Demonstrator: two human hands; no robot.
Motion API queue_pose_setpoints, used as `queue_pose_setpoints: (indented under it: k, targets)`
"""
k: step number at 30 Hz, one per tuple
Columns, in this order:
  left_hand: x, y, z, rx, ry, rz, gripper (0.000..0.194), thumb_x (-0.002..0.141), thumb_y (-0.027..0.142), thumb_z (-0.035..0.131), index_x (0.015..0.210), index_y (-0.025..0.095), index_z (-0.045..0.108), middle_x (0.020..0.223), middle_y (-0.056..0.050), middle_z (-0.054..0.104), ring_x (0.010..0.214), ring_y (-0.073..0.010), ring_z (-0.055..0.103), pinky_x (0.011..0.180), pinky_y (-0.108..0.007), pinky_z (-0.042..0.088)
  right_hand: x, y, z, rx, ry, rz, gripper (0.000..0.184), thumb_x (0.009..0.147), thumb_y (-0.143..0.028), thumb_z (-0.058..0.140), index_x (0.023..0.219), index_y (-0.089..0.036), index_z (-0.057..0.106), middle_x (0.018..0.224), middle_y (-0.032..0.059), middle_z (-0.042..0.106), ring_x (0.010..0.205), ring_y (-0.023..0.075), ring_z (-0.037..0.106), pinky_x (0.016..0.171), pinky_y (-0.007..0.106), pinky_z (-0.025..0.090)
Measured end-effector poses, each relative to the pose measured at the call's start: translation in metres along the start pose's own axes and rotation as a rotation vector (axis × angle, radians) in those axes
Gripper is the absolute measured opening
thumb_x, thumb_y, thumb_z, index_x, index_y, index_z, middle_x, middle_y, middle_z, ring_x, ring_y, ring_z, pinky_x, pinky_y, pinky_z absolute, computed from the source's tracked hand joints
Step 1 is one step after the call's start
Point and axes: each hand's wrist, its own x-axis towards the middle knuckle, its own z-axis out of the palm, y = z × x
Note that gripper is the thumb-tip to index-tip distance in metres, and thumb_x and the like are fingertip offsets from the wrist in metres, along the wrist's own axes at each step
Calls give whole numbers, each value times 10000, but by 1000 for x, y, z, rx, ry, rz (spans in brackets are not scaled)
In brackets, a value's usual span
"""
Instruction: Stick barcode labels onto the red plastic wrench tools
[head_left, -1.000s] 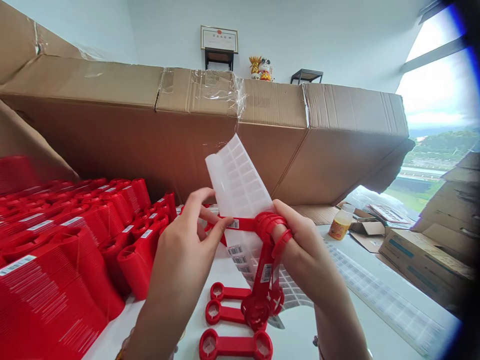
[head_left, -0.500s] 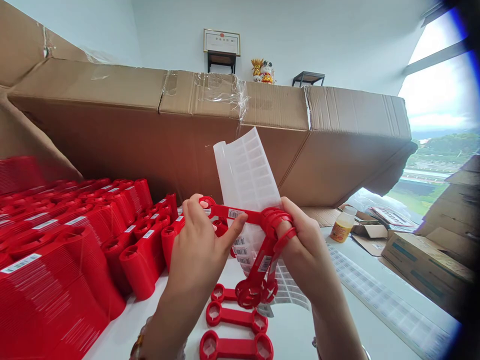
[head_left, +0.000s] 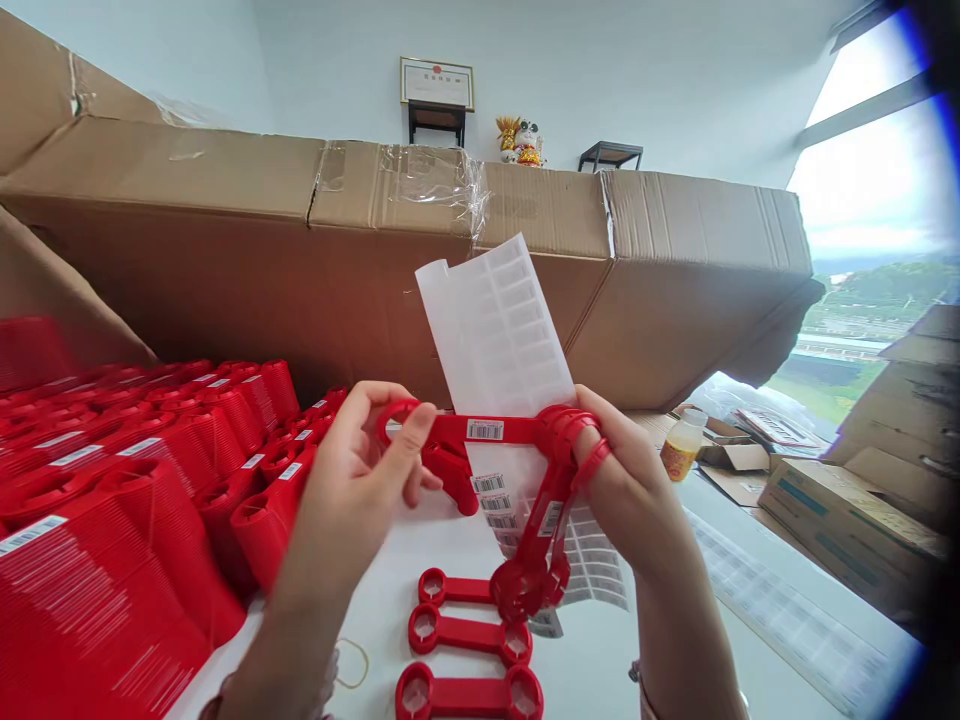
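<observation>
My left hand (head_left: 367,470) pinches the left ring end of a red plastic strip (head_left: 450,430) with a ring at each end. A white barcode label (head_left: 485,430) lies on its middle. My right hand (head_left: 615,470) grips the strip's other end together with several more labelled red strips (head_left: 538,525) that hang down. Also in my right hand is a translucent sheet of barcode stickers (head_left: 499,330), standing upright behind the strips. Below, three red double-ring pieces (head_left: 469,692) lie in a column on the white table (head_left: 585,670).
Stacked red pieces (head_left: 112,560) with barcode labels fill the left side. A large cardboard box (head_left: 375,300) spans the back. To the right are a jar of yellowish contents (head_left: 681,445), a carton (head_left: 847,515) and another label sheet (head_left: 795,610). A rubber band (head_left: 356,665) lies near my left forearm.
My left hand has slid left along the strip to its ring end, uncovering the barcode label. My right hand, with its strips and sheet, has shifted slightly right.
</observation>
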Motion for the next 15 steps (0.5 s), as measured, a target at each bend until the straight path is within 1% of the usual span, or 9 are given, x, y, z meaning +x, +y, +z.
queue_pose_setpoints:
  k: [3, 5, 7, 9, 10, 13, 15]
  targets:
    - [2, 6, -19, -186, -181, -119, 245, 949, 485, 688, 937, 254, 607, 571, 88, 506, 403, -56, 380, 500, -198, 506, 9, 7, -10, 67, -47, 8, 255, 1012, -290, 476, 765, -230, 461, 727, -27, 443, 685, 149, 419, 611, 276, 389]
    - [4, 6, -30, -245, -253, -162, 256, 953, 512, 675, 928, 260, 637, 461, 100, 413, 381, -60, 322, 458, -185, 482, 14, 12, -14, 126, -114, 31, 251, 1004, -324, 526, 776, -225, 492, 768, -19, 484, 731, 158, 470, 657, 283, 430]
    - [5, 5, -36, -281, -304, -192, 243, 947, 499, 693, 917, 263, 646, 416, 111, 332, 378, -58, 289, 441, -173, 470, 18, 16, -17, 173, -187, 54, 222, 988, -345, 568, 806, -219, 550, 814, -8, 540, 776, 170, 517, 684, 285, 456]
    - [4, 3, -36, -313, -347, -195, 226, 906, 445, 766, 909, 260, 637, 469, 111, 385, 386, -39, 280, 447, -175, 488, 21, 18, -17, 189, -234, 73, 202, 983, -350, 580, 832, -216, 594, 844, -2, 585, 803, 175, 544, 721, 285, 479]
    - [3, 3, -35, -325, -362, -192, 244, 872, 421, 809, 916, 259, 632, 527, 103, 437, 396, -32, 311, 457, -179, 505, 23, 19, -17, 187, -243, 80, 202, 984, -351, 577, 837, -217, 608, 847, -3, 601, 805, 174, 551, 742, 285, 489]
    - [1, 4, -32, -360, -377, -165, 377, 759, 375, 913, 989, 268, 634, 798, 66, 584, 446, -10, 443, 449, -143, 494, 25, 22, -16, 196, -250, 89, 220, 999, -367, 551, 868, -220, 649, 866, 1, 650, 831, 177, 588, 790, 285, 512]
    - [1, 7, -31, -401, -371, -151, 423, 733, 353, 932, 1030, 274, 642, 912, 56, 602, 441, 16, 435, 417, -112, 462, 26, 25, -16, 240, -265, 95, 205, 995, -367, 557, 934, -223, 690, 909, 9, 691, 876, 189, 625, 810, 288, 526]
